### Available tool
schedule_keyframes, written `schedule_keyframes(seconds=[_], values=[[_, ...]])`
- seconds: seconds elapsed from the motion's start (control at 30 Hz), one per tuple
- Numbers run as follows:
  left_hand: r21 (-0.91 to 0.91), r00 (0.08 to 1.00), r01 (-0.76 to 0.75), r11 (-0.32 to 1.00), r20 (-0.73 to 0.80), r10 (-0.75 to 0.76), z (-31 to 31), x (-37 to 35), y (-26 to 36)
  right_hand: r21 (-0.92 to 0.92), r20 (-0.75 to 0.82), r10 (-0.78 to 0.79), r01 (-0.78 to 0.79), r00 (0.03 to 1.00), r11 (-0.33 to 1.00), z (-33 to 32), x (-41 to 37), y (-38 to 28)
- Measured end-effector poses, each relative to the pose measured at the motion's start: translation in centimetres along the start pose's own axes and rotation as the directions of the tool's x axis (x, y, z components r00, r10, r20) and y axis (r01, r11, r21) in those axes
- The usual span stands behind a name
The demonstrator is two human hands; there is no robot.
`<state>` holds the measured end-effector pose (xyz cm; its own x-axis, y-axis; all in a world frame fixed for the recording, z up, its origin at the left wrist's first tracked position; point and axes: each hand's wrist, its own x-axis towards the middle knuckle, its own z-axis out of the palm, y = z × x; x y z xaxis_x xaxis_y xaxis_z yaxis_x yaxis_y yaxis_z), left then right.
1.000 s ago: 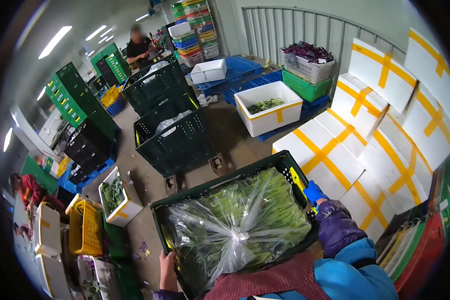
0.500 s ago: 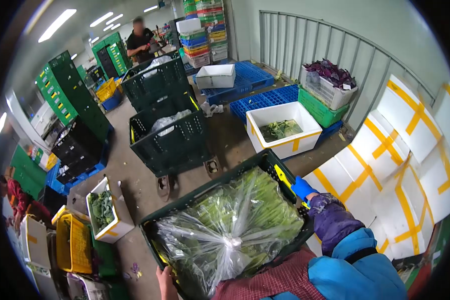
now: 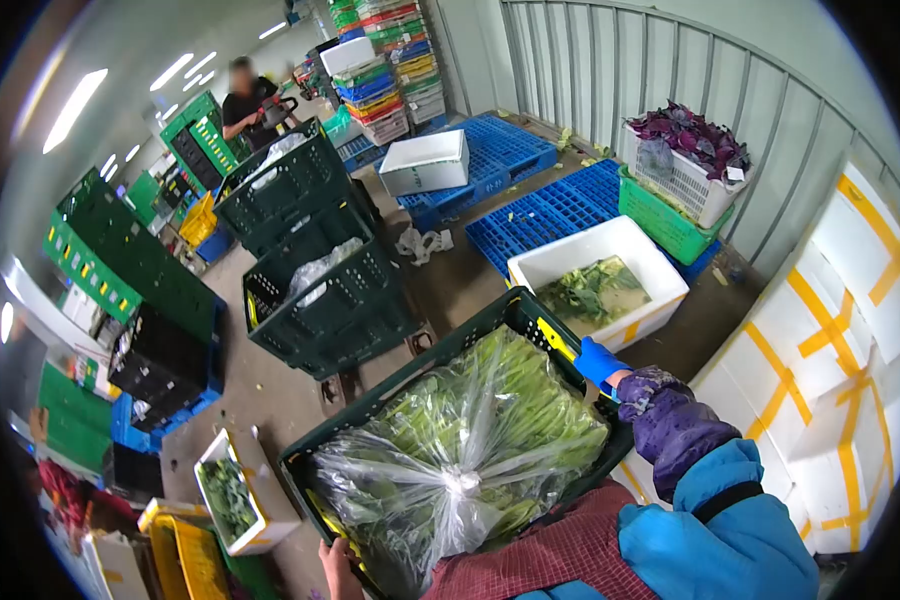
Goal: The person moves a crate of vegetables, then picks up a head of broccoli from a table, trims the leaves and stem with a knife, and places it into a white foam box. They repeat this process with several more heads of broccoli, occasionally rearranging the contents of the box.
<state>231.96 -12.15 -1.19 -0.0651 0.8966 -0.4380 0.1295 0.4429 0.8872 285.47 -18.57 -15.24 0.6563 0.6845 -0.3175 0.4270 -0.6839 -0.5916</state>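
Observation:
A dark green plastic crate (image 3: 410, 384) is held in front of my body, tilted in view. Inside it lies a clear plastic bag (image 3: 460, 484) with a knotted top, full of long green leafy vegetables (image 3: 530, 400). My right hand (image 3: 598, 366), in a blue glove, is closed on the crate's right end beside a yellow handle piece (image 3: 556, 338). At the lower left, my bare left hand (image 3: 340, 568) grips the crate's opposite end; part of it is cut off by the frame edge.
Stacked green crates (image 3: 320, 300) on a wooden pallet stand just ahead. Right of them are a foam box with leaves (image 3: 660, 290), blue pallets (image 3: 545, 215) and purple greens (image 3: 690, 140). Taped foam boxes (image 3: 820, 400) line the right. A person (image 3: 248, 105) stands at the back.
The crate has come closer to the stacked crates and the leaf-filled foam box, as my viewpoint moves forward and turns slightly. Both hands keep their hold on the crate.

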Motion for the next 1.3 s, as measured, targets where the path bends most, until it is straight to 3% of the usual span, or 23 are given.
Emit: schedule_keyframes(seconds=[0.1,0.17,0.23,0.37,0.43,0.47,0.5,0.53,0.57,0.63,0.7,0.77,0.83,0.9,0.97,1.0,1.03,1.1,1.17,1.2,1.23,1.3], values=[[-0.034,1.000,0.012,0.999,-0.018,-0.013,3.3,3.8,2.7,0.063,0.026,-0.014,0.012,1.000,0.998,-2.2,6.0,-3.1],[-0.024,0.997,0.022,0.999,0.080,-0.020,1.6,7.4,2.3,0.032,0.012,-0.075,0.074,0.997,0.997,-1.4,8.9,-4.5],[0.134,0.977,-0.213,0.968,0.055,0.207,3.7,9.0,3.3,0.028,-0.021,-0.014,0.015,1.000,0.999,-1.9,12.9,-6.6],[0.121,0.981,-0.170,0.978,0.112,0.156,7.9,14.2,5.4,0.052,0.027,-0.067,0.065,0.997,0.997,-2.5,22.0,-9.2],[-0.050,0.999,0.022,0.999,0.046,-0.020,8.7,16.9,8.1,0.015,0.000,-0.078,0.078,0.997,0.997,-0.6,24.0,-11.3],[0.044,0.979,-0.197,0.979,0.060,0.194,9.4,18.6,7.5,0.069,-0.005,-0.084,0.084,0.996,0.994,0.0,26.1,-11.8],[-0.048,0.994,-0.078,0.996,0.070,0.081,10.8,20.5,8.9,0.116,-0.025,-0.100,0.102,0.995,0.988,-0.2,28.6,-13.0],[0.030,0.982,-0.172,0.985,0.078,0.169,11.8,23.0,9.2,-0.029,-0.018,-0.119,0.119,0.993,0.993,-1.1,30.3,-14.7],[0.111,0.968,-0.246,0.963,0.082,0.237,12.4,24.7,9.0,0.044,-0.068,-0.146,0.149,0.987,0.988,-0.9,32.8,-15.3],[-0.110,0.999,-0.011,0.994,0.030,0.014,13.7,25.9,11.9,-0.059,-0.049,-0.123,0.120,0.991,0.991,-2.2,34.3,-18.2],[-0.136,0.999,-0.029,0.990,-0.047,0.023,15.8,27.7,13.6,-0.095,0.050,-0.141,0.146,0.989,0.985,-2.5,37.9,-19.7],[-0.006,0.988,0.124,0.992,-0.093,-0.124,16.6,31.9,14.1,-0.109,0.012,-0.171,0.171,0.985,0.979,-1.9,41.0,-20.8],[-0.010,0.991,0.127,0.992,-0.028,-0.128,17.9,33.8,15.1,-0.101,0.098,-0.090,0.100,0.991,0.990,-1.9,44.1,-21.6],[-0.061,1.000,0.026,0.998,0.016,-0.025,19.1,35.8,15.2,-0.091,0.027,-0.076,0.078,0.997,0.993,-0.3,46.8,-21.3],[0.005,0.992,0.115,0.993,-0.045,-0.115,22.3,37.5,17.2,-0.082,0.082,-0.031,0.038,0.996,0.996,-0.2,49.4,-21.2],[0.066,0.998,0.059,0.996,-0.004,-0.059,23.6,38.8,17.3,-0.064,0.049,-0.087,0.090,0.995,0.994,0.8,52.0,-19.8],[0.124,0.999,0.003,0.992,0.038,-0.007,24.9,40.2,17.1,-0.101,0.072,-0.006,0.013,0.997,0.995,0.7,54.0,-20.0],[0.217,0.997,-0.054,0.975,0.059,0.043,27.5,42.3,18.3,-0.068,0.122,0.012,-0.003,0.992,0.998,0.6,56.7,-20.8],[0.388,0.996,0.059,0.920,0.035,-0.079,31.0,45.1,20.6,0.036,0.129,0.010,-0.015,0.992,0.999,-0.5,61.6,-20.4],[0.443,0.989,-0.142,0.885,0.091,0.114,33.3,45.0,21.8,0.032,0.135,0.034,-0.038,0.990,0.999,-0.9,63.7,-20.0],[0.460,0.989,-0.139,0.877,0.100,0.105,35.6,46.5,23.5,0.022,0.139,0.055,-0.059,0.989,0.998,-1.3,66.0,-19.5],[0.188,0.975,0.221,0.957,-0.069,-0.212,40.9,49.5,26.5,0.010,0.148,0.041,-0.043,0.988,0.999,-1.9,70.1,-17.4]])
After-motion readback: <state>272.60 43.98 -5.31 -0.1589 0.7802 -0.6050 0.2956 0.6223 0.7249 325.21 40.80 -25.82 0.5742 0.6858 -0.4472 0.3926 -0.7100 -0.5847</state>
